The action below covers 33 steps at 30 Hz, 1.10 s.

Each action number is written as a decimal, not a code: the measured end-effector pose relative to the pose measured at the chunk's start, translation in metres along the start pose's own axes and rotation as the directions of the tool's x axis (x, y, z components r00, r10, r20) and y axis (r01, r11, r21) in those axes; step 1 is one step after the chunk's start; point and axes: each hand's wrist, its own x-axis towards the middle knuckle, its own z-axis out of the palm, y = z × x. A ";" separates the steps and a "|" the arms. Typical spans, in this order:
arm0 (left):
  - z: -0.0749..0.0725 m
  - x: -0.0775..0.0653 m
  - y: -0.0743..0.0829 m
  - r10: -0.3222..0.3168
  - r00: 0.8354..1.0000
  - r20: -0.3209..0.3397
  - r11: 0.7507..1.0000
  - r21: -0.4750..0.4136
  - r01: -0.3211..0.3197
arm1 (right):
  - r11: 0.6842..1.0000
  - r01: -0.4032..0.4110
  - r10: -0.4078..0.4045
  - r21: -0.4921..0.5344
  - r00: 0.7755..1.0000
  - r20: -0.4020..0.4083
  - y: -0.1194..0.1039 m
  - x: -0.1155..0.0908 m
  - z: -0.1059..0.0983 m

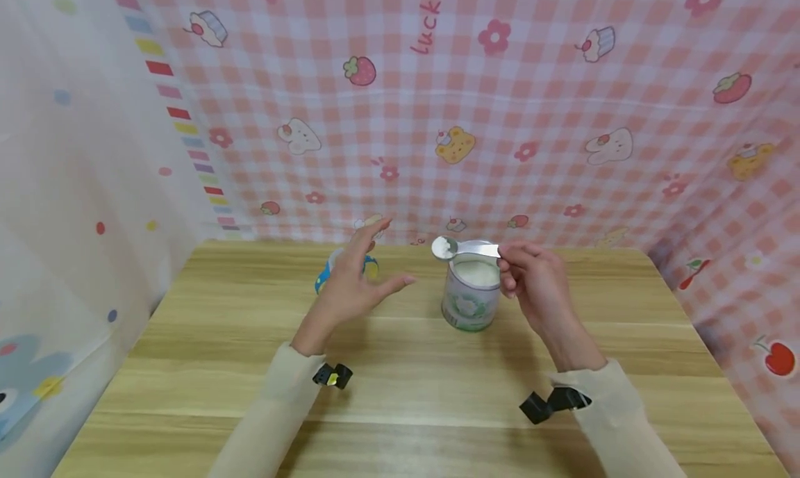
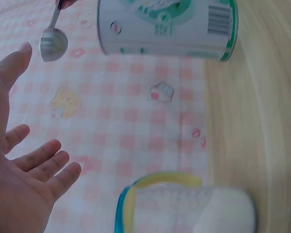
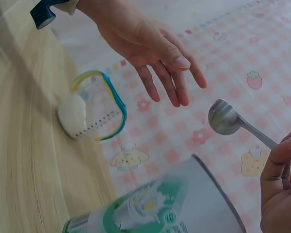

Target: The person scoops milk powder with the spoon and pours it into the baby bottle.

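My right hand (image 1: 539, 280) pinches the handle of a metal measuring spoon (image 1: 480, 249), whose round bowl is heaped with white powder. Below the spoon stands an open tin (image 1: 470, 304) with a green and white flower label, also filled with white powder. My left hand (image 1: 350, 283) hangs empty in the air, thumb and fingers spread apart. Behind it, partly hidden in the head view, is a clear cup (image 3: 94, 109) with a blue and yellow handle; white contents show at its bottom in the right wrist view. The left thumb points toward the spoon.
Everything stands on a wood-grain table (image 1: 400, 408). A pink checked cloth (image 1: 400, 130) with cartoon prints hangs along its back edge, and another printed cloth (image 1: 75, 186) hangs at the left. Black straps sit on both sleeve cuffs.
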 end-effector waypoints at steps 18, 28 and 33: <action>-0.049 -0.023 -0.031 -0.141 0.987 -0.082 0.990 0.017 0.142 | 0.999 -0.010 0.012 -0.033 0.998 0.055 0.012 0.007 0.048; -0.050 -0.037 -0.061 -0.246 0.967 -0.064 0.969 -0.040 0.243 | 0.998 -0.010 0.013 -0.063 0.999 0.046 0.023 0.016 0.072; -0.048 -0.043 -0.074 -0.314 0.949 -0.035 0.946 -0.095 0.309 | 0.996 -0.007 0.010 -0.088 0.999 0.038 0.028 0.020 0.081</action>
